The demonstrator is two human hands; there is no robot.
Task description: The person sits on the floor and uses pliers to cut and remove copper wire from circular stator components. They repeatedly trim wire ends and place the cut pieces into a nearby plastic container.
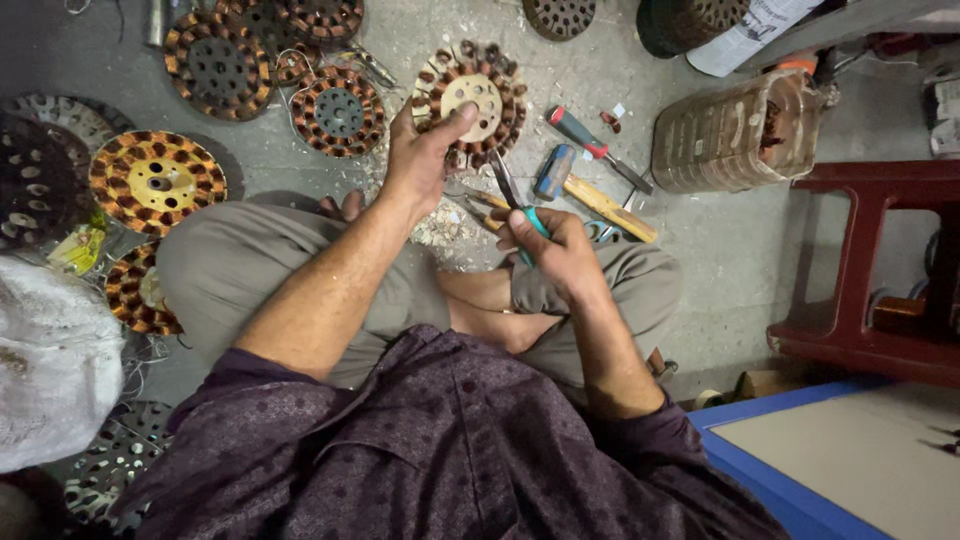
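Left hand (pixel 425 150) rests on the wound stator (pixel 470 100) lying on the floor (pixel 700 250) ahead of the crossed legs, with the right hand (pixel 555 250) just right of it holding pliers (pixel 515 195). Beyond the pliers lie a hammer (pixel 590 195) and a screwdriver (pixel 595 148). More stators (pixel 155 180) spread to the left, a stool (pixel 870 270) stands right.

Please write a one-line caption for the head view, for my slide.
Seated on the floor, a person's left hand rests on a wound stator while the right hand holds teal-handled pliers.
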